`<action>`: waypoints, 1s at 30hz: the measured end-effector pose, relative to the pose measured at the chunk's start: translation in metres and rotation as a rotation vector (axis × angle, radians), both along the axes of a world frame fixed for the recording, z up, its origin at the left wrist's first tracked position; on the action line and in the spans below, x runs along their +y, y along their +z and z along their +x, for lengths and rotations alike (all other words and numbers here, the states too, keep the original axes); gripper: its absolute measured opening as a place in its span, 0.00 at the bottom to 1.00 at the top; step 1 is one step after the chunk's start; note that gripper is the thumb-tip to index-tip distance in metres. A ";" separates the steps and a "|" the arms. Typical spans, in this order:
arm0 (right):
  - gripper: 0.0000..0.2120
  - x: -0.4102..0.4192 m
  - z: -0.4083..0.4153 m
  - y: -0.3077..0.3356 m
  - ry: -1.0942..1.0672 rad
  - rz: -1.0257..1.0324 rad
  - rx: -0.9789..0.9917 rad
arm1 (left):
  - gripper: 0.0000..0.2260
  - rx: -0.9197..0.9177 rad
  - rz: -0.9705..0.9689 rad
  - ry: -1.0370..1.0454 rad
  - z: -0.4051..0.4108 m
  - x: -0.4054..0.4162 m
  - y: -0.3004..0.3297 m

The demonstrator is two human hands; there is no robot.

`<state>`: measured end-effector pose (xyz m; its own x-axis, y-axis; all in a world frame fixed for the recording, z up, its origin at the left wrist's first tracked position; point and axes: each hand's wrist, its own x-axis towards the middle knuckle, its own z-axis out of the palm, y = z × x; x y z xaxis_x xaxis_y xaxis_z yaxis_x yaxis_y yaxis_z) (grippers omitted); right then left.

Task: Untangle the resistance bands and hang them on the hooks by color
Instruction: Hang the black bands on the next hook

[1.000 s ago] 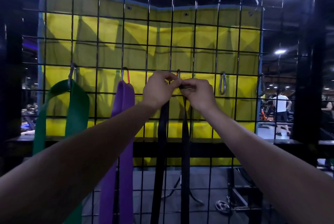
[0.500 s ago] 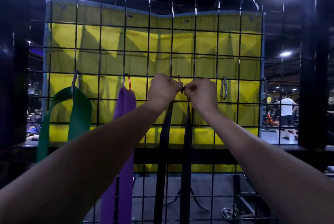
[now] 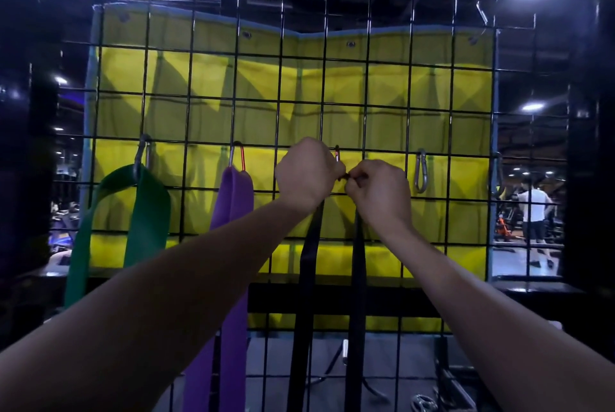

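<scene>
At the middle of the wire grid (image 3: 389,125), both arms reach up: the left hand (image 3: 307,175) and right hand (image 3: 382,190), fingers curled, pinch the black band (image 3: 307,265) at a red hook (image 3: 337,156). Left hang the purple band (image 3: 229,212) and green band (image 3: 146,212); right, a bare hook (image 3: 421,171).

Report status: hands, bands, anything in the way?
Left hand and right hand both grip black rubber band at red carabiner hook. Green band, purple band hung. No obstruction.
</scene>
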<state>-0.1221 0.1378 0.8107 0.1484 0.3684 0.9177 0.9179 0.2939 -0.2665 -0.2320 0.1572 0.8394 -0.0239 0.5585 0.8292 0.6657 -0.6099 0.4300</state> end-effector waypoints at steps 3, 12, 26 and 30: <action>0.06 -0.001 0.004 -0.003 0.056 -0.005 -0.020 | 0.09 0.032 0.101 -0.058 -0.005 0.002 -0.008; 0.23 -0.011 -0.001 -0.041 0.117 -0.133 0.039 | 0.25 -0.049 0.008 -0.290 -0.020 -0.007 -0.068; 0.29 -0.036 -0.007 -0.107 0.272 -0.266 0.136 | 0.27 -0.139 -0.213 -0.495 -0.038 -0.023 -0.132; 0.27 -0.048 -0.010 -0.111 0.230 -0.322 0.133 | 0.30 -0.136 -0.281 -0.584 -0.039 -0.019 -0.136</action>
<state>-0.1317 0.0901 0.7000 0.1378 0.6706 0.7289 0.7896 0.3698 -0.4896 -0.2714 0.1384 0.7037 0.2542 0.7060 0.6610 0.1878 -0.7064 0.6824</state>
